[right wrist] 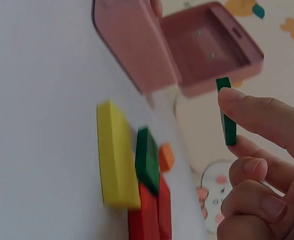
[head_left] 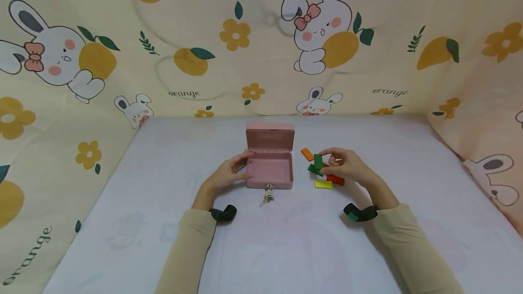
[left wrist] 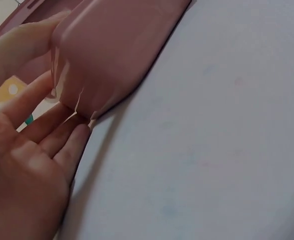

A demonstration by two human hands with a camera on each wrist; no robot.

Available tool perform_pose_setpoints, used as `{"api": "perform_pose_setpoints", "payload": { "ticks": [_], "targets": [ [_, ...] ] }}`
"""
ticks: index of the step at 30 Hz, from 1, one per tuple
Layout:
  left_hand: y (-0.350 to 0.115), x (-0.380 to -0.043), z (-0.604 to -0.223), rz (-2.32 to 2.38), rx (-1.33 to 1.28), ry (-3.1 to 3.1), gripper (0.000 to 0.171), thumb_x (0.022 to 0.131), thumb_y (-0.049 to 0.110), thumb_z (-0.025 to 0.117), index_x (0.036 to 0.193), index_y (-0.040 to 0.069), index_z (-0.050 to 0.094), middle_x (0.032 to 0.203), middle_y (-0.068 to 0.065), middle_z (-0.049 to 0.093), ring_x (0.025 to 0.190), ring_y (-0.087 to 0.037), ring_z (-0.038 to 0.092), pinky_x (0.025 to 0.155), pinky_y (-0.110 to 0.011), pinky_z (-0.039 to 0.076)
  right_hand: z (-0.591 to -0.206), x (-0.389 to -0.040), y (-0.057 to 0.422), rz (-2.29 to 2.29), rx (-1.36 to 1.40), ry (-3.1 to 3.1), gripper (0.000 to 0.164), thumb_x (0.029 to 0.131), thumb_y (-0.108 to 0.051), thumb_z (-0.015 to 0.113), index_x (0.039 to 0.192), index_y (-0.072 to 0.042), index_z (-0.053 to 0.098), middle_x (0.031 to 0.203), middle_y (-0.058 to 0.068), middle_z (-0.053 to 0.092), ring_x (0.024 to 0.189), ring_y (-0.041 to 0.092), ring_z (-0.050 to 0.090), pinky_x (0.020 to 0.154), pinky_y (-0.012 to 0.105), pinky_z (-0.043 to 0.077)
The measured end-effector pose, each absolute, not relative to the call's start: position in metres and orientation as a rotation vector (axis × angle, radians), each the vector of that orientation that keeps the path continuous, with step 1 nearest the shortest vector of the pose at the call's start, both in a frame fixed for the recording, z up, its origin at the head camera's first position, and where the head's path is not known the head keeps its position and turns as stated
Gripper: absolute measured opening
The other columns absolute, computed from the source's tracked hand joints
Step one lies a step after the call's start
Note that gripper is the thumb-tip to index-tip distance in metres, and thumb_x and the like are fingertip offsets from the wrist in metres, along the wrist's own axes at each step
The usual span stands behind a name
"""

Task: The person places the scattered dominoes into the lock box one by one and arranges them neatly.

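White tabletop [head_left: 286,248], rabbit-print cloth [head_left: 261,71] behind; green block [head_left: 318,161] tight in right hand [head_left: 349,165]; left hand [head_left: 224,175] loose against pink box [head_left: 270,170].

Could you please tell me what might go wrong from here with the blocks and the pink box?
The right hand pinches a green block by its ends, so it might slip out. The yellow block and red blocks lie loose close by, so a nudge could scatter them. The lid stands open, and if knocked might swing onto the left hand holding the pink box.
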State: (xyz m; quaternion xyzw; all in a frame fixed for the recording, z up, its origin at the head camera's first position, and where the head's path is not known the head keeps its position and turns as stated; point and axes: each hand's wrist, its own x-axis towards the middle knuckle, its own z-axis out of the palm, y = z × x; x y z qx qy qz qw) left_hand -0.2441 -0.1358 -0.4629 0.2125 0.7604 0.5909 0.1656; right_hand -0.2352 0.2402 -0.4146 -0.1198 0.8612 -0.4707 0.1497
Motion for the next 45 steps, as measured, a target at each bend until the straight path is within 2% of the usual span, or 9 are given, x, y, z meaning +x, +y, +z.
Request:
{"api": "perform_pose_setpoints", "payload": {
  "ticks": [6,12,16,21,26,29,36,45],
  "targets": [
    [-0.135,-0.244,-0.462,1.693,0.508,2.144,0.065,0.086,0.009,0.071,0.144,0.007,0.042,0.156,-0.012,0.036,0.148,-0.032,0.031,0.124,-0.045,0.023,-0.410,-0.235,0.226,-1.367,-0.367,2.461,0.049,0.083,-0.015,0.075,0.126,-0.003,0.057,0.075,-0.001,0.042,0.070,0.012,0.053,0.059,0.020,0.045],
    [-0.135,-0.245,-0.465,1.709,0.466,2.131,0.064,0.086,0.010,0.071,0.143,0.008,0.043,0.156,-0.011,0.037,0.148,-0.030,0.030,0.124,-0.044,0.023,-0.408,-0.235,0.213,-1.418,-0.371,2.408,0.050,0.082,-0.016,0.076,0.126,-0.003,0.056,0.071,-0.002,0.042,0.064,0.014,0.049,0.055,0.021,0.039],
    [-0.134,-0.245,-0.464,1.713,0.454,2.116,0.063,0.087,0.008,0.070,0.144,0.007,0.043,0.156,-0.012,0.036,0.148,-0.030,0.029,0.124,-0.045,0.023,-0.406,-0.234,0.204,-1.424,-0.374,2.424,0.053,0.082,-0.018,0.077,0.128,-0.003,0.056,0.072,-0.003,0.042,0.068,0.008,0.046,0.055,0.020,0.036],
    [-0.133,-0.243,-0.464,1.730,0.442,2.102,0.061,0.088,0.008,0.068,0.144,0.006,0.043,0.157,-0.013,0.035,0.149,-0.031,0.029,0.124,-0.046,0.023,-0.403,-0.233,0.192,-1.457,-0.407,2.416,0.050,0.081,-0.015,0.077,0.126,-0.003,0.058,0.072,-0.002,0.040,0.068,0.009,0.042,0.056,0.021,0.034],
    [-0.134,-0.242,-0.466,1.728,0.429,2.116,0.060,0.089,0.012,0.069,0.143,0.009,0.044,0.158,-0.011,0.034,0.149,-0.030,0.029,0.124,-0.045,0.024,-0.402,-0.233,0.181,-1.488,-0.414,2.394,0.050,0.081,-0.012,0.077,0.125,-0.001,0.058,0.070,-0.001,0.039,0.067,0.009,0.040,0.061,0.023,0.034],
    [-0.134,-0.241,-0.466,1.718,0.418,2.131,0.059,0.089,0.012,0.069,0.143,0.010,0.045,0.159,-0.008,0.032,0.149,-0.028,0.029,0.124,-0.044,0.023,-0.402,-0.234,0.175,-1.503,-0.419,2.383,0.051,0.080,-0.011,0.077,0.126,0.000,0.057,0.070,-0.002,0.040,0.065,0.009,0.040,0.059,0.023,0.034],
    [-0.135,-0.240,-0.464,1.731,0.439,2.122,0.059,0.089,0.009,0.067,0.143,0.007,0.044,0.159,-0.011,0.032,0.148,-0.030,0.029,0.124,-0.045,0.024,-0.401,-0.234,0.161,-1.516,-0.439,2.359,0.050,0.081,-0.006,0.076,0.127,0.001,0.056,0.070,-0.002,0.041,0.062,0.008,0.039,0.056,0.020,0.034],
    [-0.136,-0.241,-0.467,1.754,0.395,2.113,0.057,0.088,0.012,0.069,0.140,0.009,0.047,0.161,-0.005,0.029,0.147,-0.026,0.033,0.123,-0.040,0.026,-0.400,-0.234,0.140,-1.534,-0.459,2.348,0.049,0.080,-0.004,0.075,0.124,0.002,0.057,0.070,-0.004,0.043,0.062,0.007,0.039,0.054,0.020,0.031]
  ]
}}
